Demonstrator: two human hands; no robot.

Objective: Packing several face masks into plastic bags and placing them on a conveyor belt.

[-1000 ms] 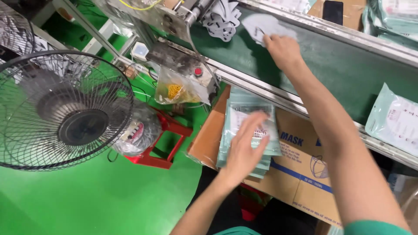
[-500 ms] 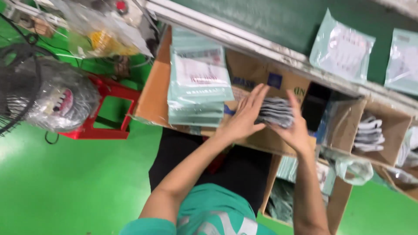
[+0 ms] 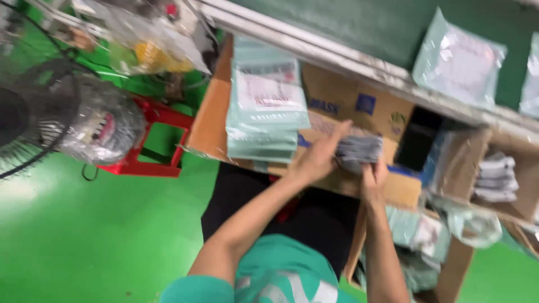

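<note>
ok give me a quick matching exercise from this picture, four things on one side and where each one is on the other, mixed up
Things:
1. grey stack of masks
2. pile of pale green packets
3. red stool
4. single sealed packet

Places:
A. on the green belt, upper right
B. between the left hand and the right hand
C. on the green floor, beside the fan
D. on top of the brown carton, left of the hands

Pairs: 1-B, 2-D, 3-C, 4-A
</note>
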